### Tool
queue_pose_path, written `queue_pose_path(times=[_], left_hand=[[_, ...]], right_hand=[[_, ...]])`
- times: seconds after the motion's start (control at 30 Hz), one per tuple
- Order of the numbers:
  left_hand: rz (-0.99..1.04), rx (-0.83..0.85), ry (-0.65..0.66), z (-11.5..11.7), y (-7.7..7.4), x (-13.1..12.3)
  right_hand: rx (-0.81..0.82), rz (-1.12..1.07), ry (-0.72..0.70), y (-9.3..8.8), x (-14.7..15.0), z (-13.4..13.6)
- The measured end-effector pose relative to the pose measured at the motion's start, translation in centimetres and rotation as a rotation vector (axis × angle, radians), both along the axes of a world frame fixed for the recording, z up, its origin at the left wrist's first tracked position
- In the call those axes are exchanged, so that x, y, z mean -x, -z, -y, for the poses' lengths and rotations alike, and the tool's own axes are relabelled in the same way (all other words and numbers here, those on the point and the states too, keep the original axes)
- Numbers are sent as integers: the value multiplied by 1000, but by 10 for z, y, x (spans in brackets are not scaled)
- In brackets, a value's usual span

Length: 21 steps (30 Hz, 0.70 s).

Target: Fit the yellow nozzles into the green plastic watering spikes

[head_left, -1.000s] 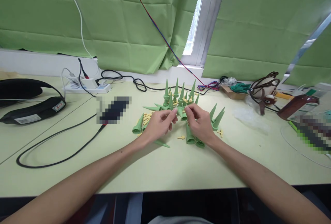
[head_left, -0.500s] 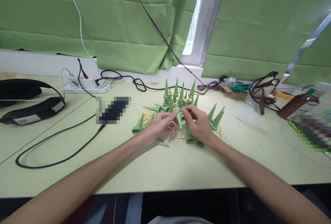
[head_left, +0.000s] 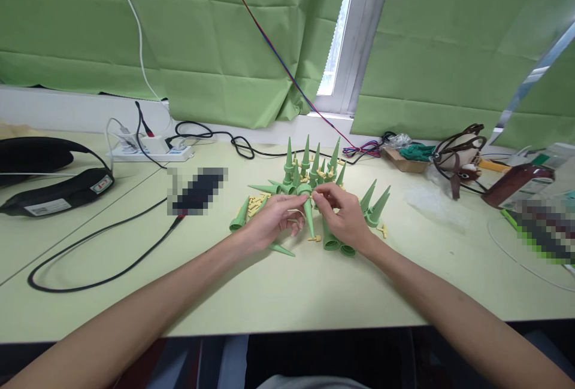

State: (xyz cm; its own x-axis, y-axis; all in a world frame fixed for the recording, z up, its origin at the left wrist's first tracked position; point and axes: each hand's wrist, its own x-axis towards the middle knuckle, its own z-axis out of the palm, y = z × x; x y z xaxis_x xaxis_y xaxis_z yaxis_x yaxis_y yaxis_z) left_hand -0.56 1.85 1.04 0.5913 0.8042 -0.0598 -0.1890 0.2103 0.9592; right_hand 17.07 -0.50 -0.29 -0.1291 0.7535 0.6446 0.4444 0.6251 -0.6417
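Observation:
My left hand [head_left: 275,219] is closed on a green plastic watering spike [head_left: 309,216], gripped near its wide collar with the tip pointing down. My right hand [head_left: 340,209] pinches a small yellow valve [head_left: 313,194] against the side of that spike; the fingers partly cover it. A loose yellow T-shaped valve [head_left: 317,239] lies just below the spike's tip. Behind both hands, several green spikes [head_left: 306,158] stand upright among yellow pieces. Beside my left hand lie a spike [head_left: 239,215] and a pile of yellow valves [head_left: 257,203]. Open-ended green spikes [head_left: 331,244] lie under my right hand.
More spikes [head_left: 377,206] stand to the right, near a yellow valve [head_left: 383,231]. A blurred phone [head_left: 200,191] with a black cable [head_left: 90,289] lies left, before a white power strip [head_left: 153,152]. A cardboard box [head_left: 406,163] and clear plastic bag [head_left: 438,206] lie right.
The held spike has tilted, so its collar and more of its length now show, the tip lower. My right fingertips have shifted slightly left against its side.

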Motion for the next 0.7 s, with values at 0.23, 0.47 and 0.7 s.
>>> queue_pose_path(times=[0.23,0.47,0.7], left_hand=[[52,46,-53,-2,2,0],[51,56,-72,-2,2,-1],[-12,-72,-26,0,-1,0]], right_hand=[[1,32,-3,0,0,1],[-34,61,1,-1,1,0],[-71,57,-3,-1,0,0]])
